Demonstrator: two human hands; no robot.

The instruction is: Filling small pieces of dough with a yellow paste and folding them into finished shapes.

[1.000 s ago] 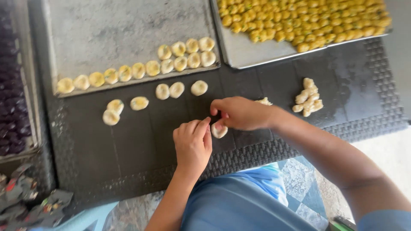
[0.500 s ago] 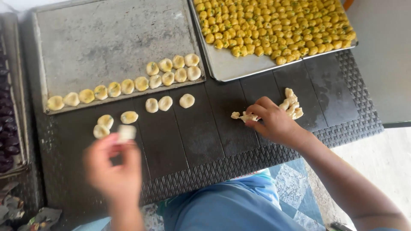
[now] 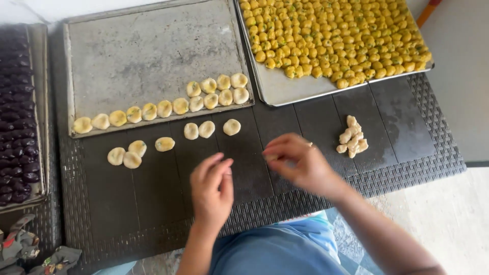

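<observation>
My left hand (image 3: pixel 211 186) hovers over the dark table (image 3: pixel 407 122), fingers apart and holding nothing. My right hand (image 3: pixel 300 163) is just to its right, blurred, with fingertips pinched on what looks like a small pale dough piece (image 3: pixel 270 157). A little pile of dough pieces (image 3: pixel 352 136) lies to the right of that hand. Filled dough rounds lie loose on the table, one group at the left (image 3: pixel 132 153) and one near the middle (image 3: pixel 206 129). More rounds (image 3: pixel 163 108) line the front edge of a grey baking tray (image 3: pixel 147 51).
A second metal tray (image 3: pixel 277 86) at the back right is packed with several rows of small yellow balls (image 3: pixel 336 35). At the far left stands a tray of dark pieces (image 3: pixel 18 102). The table's woven border (image 3: pixel 438 153) ends above a pale floor.
My left hand set a round down at the left group and came back to the middle, empty. My right hand left the dough pile and moved left toward the left hand.
</observation>
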